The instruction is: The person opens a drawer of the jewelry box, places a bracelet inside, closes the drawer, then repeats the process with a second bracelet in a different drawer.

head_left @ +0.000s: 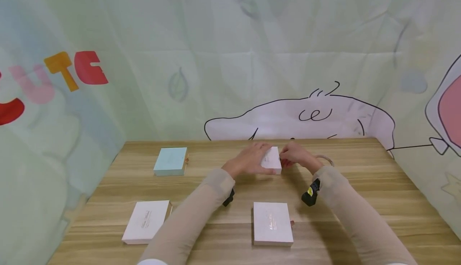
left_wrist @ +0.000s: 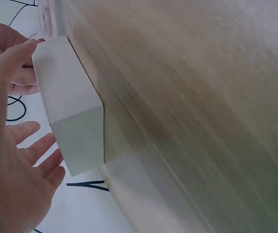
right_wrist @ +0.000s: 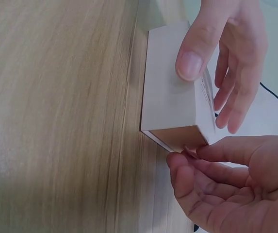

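Observation:
Near the table's far side stands a small white box (head_left: pixel 272 157) with faint lettering on its lid. My left hand (head_left: pixel 251 159) holds it from the left, its thumb on the near side wall and its fingers over toward the lid. At the box's right end, my right hand (head_left: pixel 296 154) pinches a small ribbon tab (right_wrist: pixel 191 152) between thumb and forefinger. The tab sticks out from the brownish end face (right_wrist: pixel 175 137). In the left wrist view the box's plain white side (left_wrist: pixel 68 80) shows, and the lid's lettering is hidden there.
A light blue box (head_left: pixel 171 161) lies at the back left. Two more white boxes lie nearer, one at the front left (head_left: pixel 147 220) and one at the front middle (head_left: pixel 272 223). A grey loop (head_left: pixel 326 159) lies behind my right wrist. A printed cloth (head_left: pixel 223 77) hangs behind the table.

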The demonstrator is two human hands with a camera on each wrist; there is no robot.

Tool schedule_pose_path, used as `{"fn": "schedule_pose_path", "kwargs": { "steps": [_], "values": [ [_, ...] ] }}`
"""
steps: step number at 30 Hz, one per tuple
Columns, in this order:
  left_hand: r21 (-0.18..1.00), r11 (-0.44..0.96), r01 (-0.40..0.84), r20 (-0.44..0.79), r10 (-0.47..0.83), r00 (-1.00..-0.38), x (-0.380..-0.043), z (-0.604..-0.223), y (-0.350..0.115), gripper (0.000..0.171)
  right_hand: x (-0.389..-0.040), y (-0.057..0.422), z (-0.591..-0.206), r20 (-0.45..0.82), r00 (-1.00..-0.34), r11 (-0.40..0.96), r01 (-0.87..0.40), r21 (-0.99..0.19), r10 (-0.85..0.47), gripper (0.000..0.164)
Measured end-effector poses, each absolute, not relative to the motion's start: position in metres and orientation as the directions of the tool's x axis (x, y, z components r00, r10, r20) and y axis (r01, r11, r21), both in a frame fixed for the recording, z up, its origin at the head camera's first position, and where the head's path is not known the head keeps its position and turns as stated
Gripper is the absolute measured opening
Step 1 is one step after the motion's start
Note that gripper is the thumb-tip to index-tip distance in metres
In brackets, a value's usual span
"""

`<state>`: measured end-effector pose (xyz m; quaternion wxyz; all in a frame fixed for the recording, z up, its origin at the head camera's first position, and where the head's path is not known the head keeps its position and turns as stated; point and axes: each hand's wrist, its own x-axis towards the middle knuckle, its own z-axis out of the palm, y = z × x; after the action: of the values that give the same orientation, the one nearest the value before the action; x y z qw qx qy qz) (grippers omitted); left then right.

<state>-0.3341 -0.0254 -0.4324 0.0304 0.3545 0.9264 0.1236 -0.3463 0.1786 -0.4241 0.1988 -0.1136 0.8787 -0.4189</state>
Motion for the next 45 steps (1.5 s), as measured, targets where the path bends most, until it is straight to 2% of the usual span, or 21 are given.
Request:
{"fn": "schedule_pose_path", "kwargs": {
  "steps": [7, 25, 33, 45],
  "values": [
    [0.254, 0.741, 0.622, 0.007, 0.641, -0.767, -0.3343, -0.4336, -0.0217, 0.096, -0.3473, 0.1767, -0.4251, -0.247, -0.893, 0.638, -0.056, -0.768, -0.375, 0.020],
    [0.169, 0.775, 0.609, -0.025, 0.621, -0.783, -0.3407, -0.4385, -0.0167, 0.093, -0.3479, 0.1727, -0.4265, -0.240, -0.893, 0.673, -0.089, -0.734, -0.380, 0.020],
    [0.145, 0.773, 0.618, -0.031, 0.627, -0.778, -0.3411, -0.4370, -0.0157, 0.093, -0.3489, 0.1740, -0.4259, -0.245, -0.896, 0.677, -0.080, -0.732, -0.371, 0.018],
    [0.169, 0.758, 0.630, -0.009, 0.640, -0.768, -0.3395, -0.4351, -0.0176, 0.090, -0.3489, 0.1763, -0.4261, -0.238, -0.897, 0.701, -0.104, -0.705, -0.372, 0.020]
  ]
}}
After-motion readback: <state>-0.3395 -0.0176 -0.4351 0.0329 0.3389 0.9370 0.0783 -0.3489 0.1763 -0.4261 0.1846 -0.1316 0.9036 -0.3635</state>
